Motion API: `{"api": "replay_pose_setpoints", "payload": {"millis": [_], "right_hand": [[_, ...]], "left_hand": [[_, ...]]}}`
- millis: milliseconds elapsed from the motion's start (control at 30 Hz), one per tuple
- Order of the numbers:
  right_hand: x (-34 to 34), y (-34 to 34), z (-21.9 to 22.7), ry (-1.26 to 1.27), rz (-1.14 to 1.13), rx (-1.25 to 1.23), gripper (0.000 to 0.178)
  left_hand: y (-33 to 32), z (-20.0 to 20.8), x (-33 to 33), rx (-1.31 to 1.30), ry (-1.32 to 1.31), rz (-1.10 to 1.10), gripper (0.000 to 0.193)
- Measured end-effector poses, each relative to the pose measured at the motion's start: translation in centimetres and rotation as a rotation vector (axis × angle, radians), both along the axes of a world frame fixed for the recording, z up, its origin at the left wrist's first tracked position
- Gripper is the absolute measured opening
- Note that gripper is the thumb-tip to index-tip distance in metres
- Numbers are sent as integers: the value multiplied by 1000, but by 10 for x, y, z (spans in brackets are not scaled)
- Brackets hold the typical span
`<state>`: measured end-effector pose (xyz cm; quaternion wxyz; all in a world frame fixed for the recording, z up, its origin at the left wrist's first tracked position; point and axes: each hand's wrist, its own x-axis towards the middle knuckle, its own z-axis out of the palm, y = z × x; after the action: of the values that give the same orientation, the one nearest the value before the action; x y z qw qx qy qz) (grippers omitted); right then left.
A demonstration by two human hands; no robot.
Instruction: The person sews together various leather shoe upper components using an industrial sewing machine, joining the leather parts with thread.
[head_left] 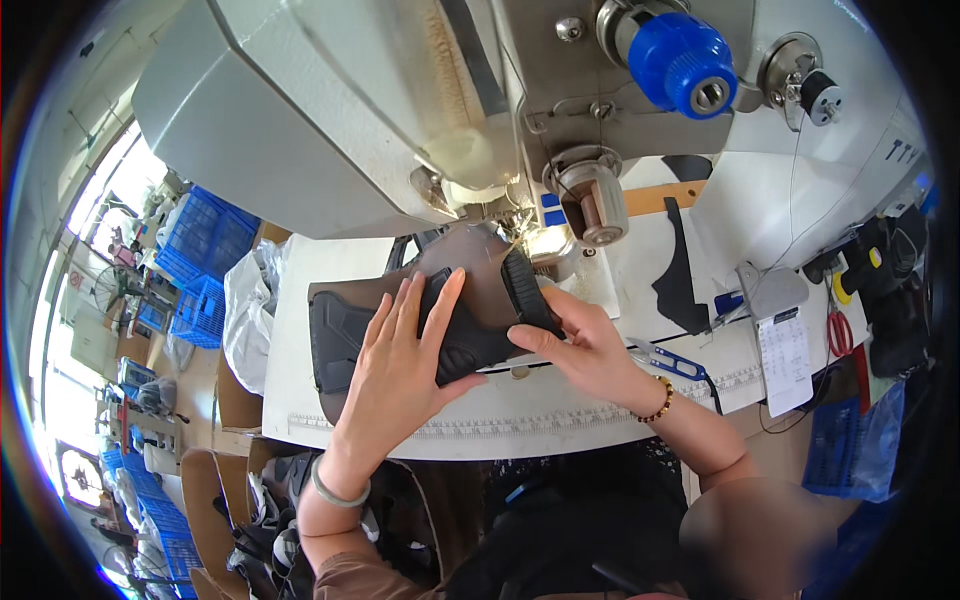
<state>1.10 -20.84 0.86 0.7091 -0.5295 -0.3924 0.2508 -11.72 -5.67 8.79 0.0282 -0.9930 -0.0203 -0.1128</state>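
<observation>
A brown and black boot upper piece (335, 340) with moulded black panels lies on the white sewing table, its far edge under the lit needle area of the sewing machine (330, 110). My left hand (395, 365) rests flat on it, fingers stretched out and thumb apart. At the piece's right side stands a ribbed black section (522, 285). My right hand (588, 350) grips this section's near end, thumb on the near side and fingers on the far side. The machine head hides part of the far edge, and the exact stitching point is hard to make out.
Blue-handled thread snips (668, 358) lie right of my right hand. Beyond them is a curved black cut piece (680, 270). A paper slip (785, 360) and red-handled scissors (838, 333) are farther right. Cardboard boxes (212, 510) with dark pieces stand lower left, near a plastic bag (248, 320).
</observation>
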Motion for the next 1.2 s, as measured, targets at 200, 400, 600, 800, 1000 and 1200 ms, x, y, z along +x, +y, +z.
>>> {"api": "replay_pose_setpoints", "payload": {"millis": [200,400,600,800,1000,1200], "right_hand": [[1,-3,9,47,23,72,28],[8,-3,17,167,77,52,29],[42,-23,44,41,179,-167,33],[44,-22,31,272,5,-35,37],[33,-10,18,317,-87,106,34],[42,-28,25,194,28,26,31]], "left_hand": [[4,20,-3,-55,87,-110,82],[49,59,40,-358,211,-71,72],[51,37,89,-742,314,-286,74],[37,23,89,-731,268,-79,87],[43,36,97,-857,427,5,93],[43,33,100,-876,352,-176,93]]}}
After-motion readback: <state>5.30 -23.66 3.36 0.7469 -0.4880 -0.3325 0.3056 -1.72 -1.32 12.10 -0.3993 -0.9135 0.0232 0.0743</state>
